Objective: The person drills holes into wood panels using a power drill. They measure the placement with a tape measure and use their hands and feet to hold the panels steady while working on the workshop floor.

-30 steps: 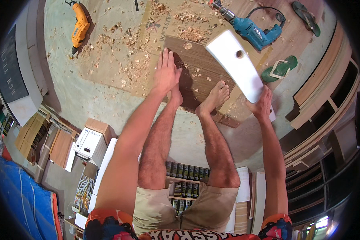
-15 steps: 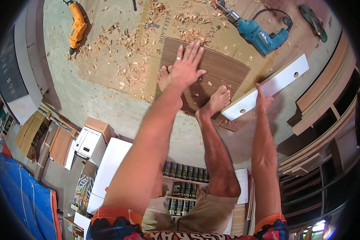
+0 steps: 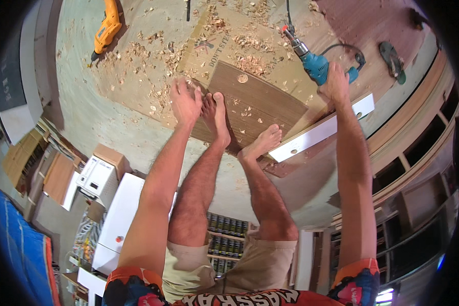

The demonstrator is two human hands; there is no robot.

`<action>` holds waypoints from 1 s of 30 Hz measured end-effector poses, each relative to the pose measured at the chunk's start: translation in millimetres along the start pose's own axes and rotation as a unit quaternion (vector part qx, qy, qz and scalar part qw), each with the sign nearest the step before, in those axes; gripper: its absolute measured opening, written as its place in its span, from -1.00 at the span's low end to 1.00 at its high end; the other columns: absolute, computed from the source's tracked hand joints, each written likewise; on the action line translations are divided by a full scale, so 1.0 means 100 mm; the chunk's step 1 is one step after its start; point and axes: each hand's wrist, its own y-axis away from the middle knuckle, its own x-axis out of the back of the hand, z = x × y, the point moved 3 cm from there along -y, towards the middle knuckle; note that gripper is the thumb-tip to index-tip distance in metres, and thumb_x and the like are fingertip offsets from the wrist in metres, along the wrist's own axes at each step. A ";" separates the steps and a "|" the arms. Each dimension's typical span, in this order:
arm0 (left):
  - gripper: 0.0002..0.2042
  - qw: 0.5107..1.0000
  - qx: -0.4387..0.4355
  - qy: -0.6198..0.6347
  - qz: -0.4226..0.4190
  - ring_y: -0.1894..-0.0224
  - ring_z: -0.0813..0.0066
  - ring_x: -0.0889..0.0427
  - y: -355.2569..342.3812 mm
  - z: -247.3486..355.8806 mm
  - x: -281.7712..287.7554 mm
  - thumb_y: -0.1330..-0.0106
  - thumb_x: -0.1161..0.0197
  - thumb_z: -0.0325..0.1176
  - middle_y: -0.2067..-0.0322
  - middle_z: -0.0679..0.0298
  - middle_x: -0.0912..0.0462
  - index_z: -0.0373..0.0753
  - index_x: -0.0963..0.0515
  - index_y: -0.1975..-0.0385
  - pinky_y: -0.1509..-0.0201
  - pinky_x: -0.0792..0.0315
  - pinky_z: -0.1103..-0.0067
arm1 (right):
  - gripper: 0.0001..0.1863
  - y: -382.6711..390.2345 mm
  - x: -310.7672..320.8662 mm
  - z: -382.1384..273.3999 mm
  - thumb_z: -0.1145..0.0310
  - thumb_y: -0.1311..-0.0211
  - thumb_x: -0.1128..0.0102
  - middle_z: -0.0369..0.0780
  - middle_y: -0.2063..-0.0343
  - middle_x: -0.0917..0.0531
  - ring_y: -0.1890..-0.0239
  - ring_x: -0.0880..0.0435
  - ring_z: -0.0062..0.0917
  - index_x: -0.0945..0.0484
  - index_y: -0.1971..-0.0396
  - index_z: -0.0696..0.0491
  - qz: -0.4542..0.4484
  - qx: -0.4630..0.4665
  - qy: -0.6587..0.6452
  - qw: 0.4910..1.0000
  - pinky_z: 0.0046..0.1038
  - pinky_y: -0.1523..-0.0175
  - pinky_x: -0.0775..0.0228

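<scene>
In the head view, lays the right hand (image 3: pixel 335 87) over the rear of the blue drill (image 3: pixel 313 66), up and to the right of the feet. Bends the fingers down across the casing; cannot tell whether gripping it or only covering it. Spreads the left hand (image 3: pixel 185 104) with fingers loosely parted and released, just beside the left foot (image 3: pixel 215 115) at the left side of the brown board (image 3: pixel 265 99), well apart from the blue drill. Cannot tell whether touching anything there.

Hides the rear casing and part of the handle (image 3: pixel 353 75) under the right hand. Covers a stretch of the white board (image 3: pixel 306 140) with the right forearm. Cuts off the orange drill (image 3: pixel 107 33) at the upper edge.

Points the chuck (image 3: pixel 300 47) up and left, away from the person. Slants the long axis from there down to the right.
</scene>
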 end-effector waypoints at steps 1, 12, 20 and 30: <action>-0.36 0.991 0.074 0.077 -0.078 -0.48 -0.25 -0.37 0.04 0.09 0.00 -0.49 -0.34 -0.16 -0.36 -0.28 -0.48 -0.36 -0.40 -0.46 -0.53 -0.29 0.07 | -0.21 0.01 0.09 -0.06 0.28 0.27 -0.60 -0.02 -0.10 -0.62 -0.25 -0.64 0.00 -0.47 -0.09 0.15 -0.032 -0.007 -0.014 0.999 0.24 -0.40 -0.36; -0.47 0.647 0.264 0.556 -0.450 0.16 0.54 -0.70 0.91 2.08 0.55 -0.61 -0.26 0.10 0.23 0.36 -0.71 -0.22 -0.57 -0.29 0.05 -0.58 0.50 | -0.31 1.39 1.62 -0.99 -0.01 -0.13 -0.45 -0.13 0.15 -0.79 0.09 -0.73 -0.40 -0.68 -0.11 0.25 -0.287 -0.072 -0.450 0.843 -0.34 -0.08 -0.58; -0.55 0.401 0.439 0.773 -0.222 0.12 0.26 -0.81 0.97 2.04 0.22 -0.48 -0.38 -0.09 0.08 0.20 -0.76 -0.23 -0.55 -0.21 -0.07 -0.73 0.28 | 0.10 1.65 1.68 -2.01 -0.34 -0.22 -0.37 0.24 -0.16 -0.69 -0.25 -0.69 0.12 -0.26 -0.57 0.11 -0.267 0.007 -0.275 0.924 -0.06 -0.31 -0.49; -0.59 0.323 0.490 0.784 -0.205 0.19 0.28 -0.76 1.02 1.89 0.02 -0.44 -0.42 -0.22 0.13 0.19 -0.69 -0.20 -0.48 -0.18 0.10 -0.74 0.31 | 0.03 1.55 1.14 -1.99 -0.37 -0.25 -0.32 0.33 -0.17 -0.64 -0.22 -0.64 0.27 -0.32 -0.47 0.12 -0.245 0.076 -0.280 0.925 0.08 -0.28 -0.47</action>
